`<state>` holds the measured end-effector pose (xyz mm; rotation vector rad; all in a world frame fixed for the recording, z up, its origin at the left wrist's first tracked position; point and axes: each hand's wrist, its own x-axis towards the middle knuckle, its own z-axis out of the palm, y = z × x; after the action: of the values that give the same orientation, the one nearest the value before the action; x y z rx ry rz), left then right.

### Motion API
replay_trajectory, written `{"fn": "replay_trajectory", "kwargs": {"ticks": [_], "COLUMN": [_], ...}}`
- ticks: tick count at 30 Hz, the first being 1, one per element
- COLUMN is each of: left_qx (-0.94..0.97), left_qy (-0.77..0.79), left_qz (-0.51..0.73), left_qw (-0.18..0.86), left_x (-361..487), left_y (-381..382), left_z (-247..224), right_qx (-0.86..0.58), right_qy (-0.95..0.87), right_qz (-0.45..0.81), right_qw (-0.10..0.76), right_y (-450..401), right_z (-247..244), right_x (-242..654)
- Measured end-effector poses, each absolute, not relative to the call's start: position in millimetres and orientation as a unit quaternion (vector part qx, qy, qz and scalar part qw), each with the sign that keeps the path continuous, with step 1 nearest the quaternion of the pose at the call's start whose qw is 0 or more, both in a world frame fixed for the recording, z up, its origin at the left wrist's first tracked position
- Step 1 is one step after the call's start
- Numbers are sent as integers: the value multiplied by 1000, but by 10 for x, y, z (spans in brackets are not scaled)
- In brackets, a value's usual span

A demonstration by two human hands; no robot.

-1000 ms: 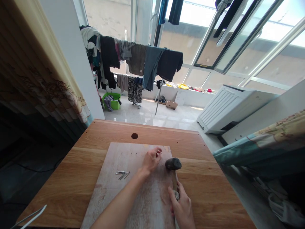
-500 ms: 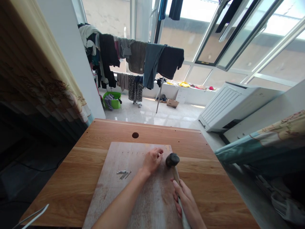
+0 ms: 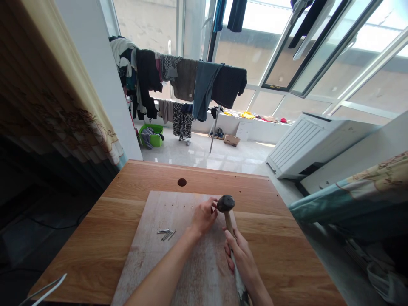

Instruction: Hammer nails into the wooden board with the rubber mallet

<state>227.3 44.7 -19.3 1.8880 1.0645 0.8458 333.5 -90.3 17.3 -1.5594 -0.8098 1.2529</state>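
Observation:
My right hand (image 3: pixel 240 255) is wrapped round the pale handle of a hammer (image 3: pixel 226 204) with a thick, dark head. The head hangs beside the fingertips of my left hand (image 3: pixel 205 216), above the board's far right part. Those left fingers are closed in a pinch near the far edge of the whitish wooden board (image 3: pixel 149 267); whatever they hold is hidden. Left of that hand, a row of small dark dots (image 3: pixel 172 205), nail heads or holes, runs across the board. Several loose nails (image 3: pixel 166 234) lie on the board left of my forearm.
Under the board is a brown wooden table (image 3: pixel 287 255) with a round hole (image 3: pixel 182 182) near its far edge. Beyond stand a drying rack with clothes (image 3: pixel 185 80) and a green basket (image 3: pixel 156 139). Curtains (image 3: pixel 79 123) hang at both sides.
The hammer and my right hand have moved left and slightly away from me, bringing the head closer to my left fingers. My left hand stays at nearly the same spot on the board.

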Motion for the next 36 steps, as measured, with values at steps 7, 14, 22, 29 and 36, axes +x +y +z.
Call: {"fn": "replay_trajectory", "kwargs": {"ticks": [7,14,22,29,36], "left_qx": [746,748,751,763,833], "left_qy": [428,422,431,438,524], "left_qz": [327,332,339,356,97], "left_qw": [392,391,367,315,147], "left_x": [2287,2279,2325,1918,914], "left_y": [455,451,466,391,120], "left_z": [-200,-175,-235,49,529], "right_qx": [-638,-638,-632,-643,-651], "right_qy": [-318,-341,-328,-289,-320], "right_qz": [503,505,488,487,481], "right_qw": [489,472,504,516,493], "right_y": [-986,-884,-967,-1112,-1112], "right_z": [228,200,234,-115,-234], "right_x": [3324,3335,3289,3310,3334]}}
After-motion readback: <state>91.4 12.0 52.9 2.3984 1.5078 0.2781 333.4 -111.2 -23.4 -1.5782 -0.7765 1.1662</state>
